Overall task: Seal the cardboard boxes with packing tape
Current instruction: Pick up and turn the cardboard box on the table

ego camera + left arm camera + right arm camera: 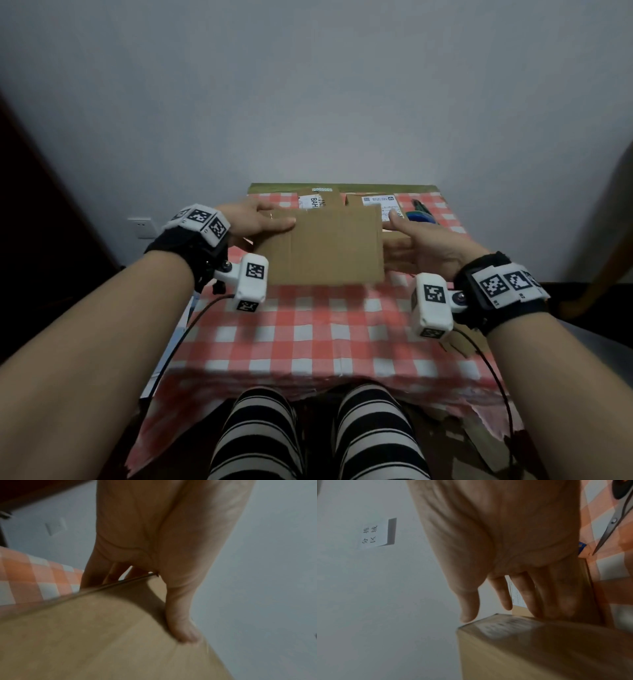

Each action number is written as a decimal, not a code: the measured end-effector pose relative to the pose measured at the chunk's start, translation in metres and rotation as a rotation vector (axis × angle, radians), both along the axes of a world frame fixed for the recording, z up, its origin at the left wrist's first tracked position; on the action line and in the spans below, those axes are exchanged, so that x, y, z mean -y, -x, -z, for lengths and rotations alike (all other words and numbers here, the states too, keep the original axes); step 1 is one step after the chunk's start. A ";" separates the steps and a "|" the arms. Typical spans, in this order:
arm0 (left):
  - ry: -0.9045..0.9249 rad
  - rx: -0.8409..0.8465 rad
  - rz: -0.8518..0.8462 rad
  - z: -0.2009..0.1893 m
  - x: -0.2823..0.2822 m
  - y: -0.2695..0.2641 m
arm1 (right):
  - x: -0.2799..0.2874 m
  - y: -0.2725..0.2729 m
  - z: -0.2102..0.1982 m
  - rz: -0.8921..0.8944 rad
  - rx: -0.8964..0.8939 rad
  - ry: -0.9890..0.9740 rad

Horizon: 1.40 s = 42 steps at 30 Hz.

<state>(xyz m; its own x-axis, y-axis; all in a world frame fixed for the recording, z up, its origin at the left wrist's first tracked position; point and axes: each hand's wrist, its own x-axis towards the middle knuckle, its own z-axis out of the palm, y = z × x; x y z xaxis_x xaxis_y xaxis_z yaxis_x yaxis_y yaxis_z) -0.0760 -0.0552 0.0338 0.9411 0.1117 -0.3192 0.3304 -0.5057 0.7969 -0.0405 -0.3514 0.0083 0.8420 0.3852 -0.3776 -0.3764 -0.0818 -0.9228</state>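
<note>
A person's striped legs (pixel 308 435) sit at 6 o'clock, tucked under a desk (pixel 308 329) draped in red-and-white check. Above the cloth's middle, both hands hold a plain cardboard box (pixel 325 250): the left hand (pixel 255 222) grips its 9 o'clock end, thumb on top and fingers (pixel 96 577) curled below; the right hand (pixel 421 245) clasps the 3 o'clock end, fingers (pixel 527 595) fairly straight along the side. Farther off, toward 12 o'clock, lie labelled boxes (pixel 342 200), with a blue tape roll (pixel 419 216) and scissors (pixel 611 524) toward 1 o'clock.
</note>
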 end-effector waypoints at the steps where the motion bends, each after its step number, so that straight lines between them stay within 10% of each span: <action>1: 0.030 -0.002 -0.012 -0.003 -0.002 0.001 | 0.000 0.002 -0.003 -0.030 0.003 0.012; 15: 0.308 0.009 -0.247 -0.012 -0.009 0.007 | -0.008 0.003 -0.017 0.119 -0.020 -0.042; 42: 0.541 0.259 -0.020 -0.045 0.015 0.011 | 0.008 0.002 -0.007 0.181 -0.092 0.104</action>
<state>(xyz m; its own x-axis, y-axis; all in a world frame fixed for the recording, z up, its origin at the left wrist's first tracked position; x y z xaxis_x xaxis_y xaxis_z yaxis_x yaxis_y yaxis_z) -0.0872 -0.0698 0.0793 0.9952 0.0157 -0.0962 0.0963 -0.0013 0.9954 -0.0429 -0.3599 0.0157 0.8539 0.1863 -0.4859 -0.4759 -0.0982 -0.8740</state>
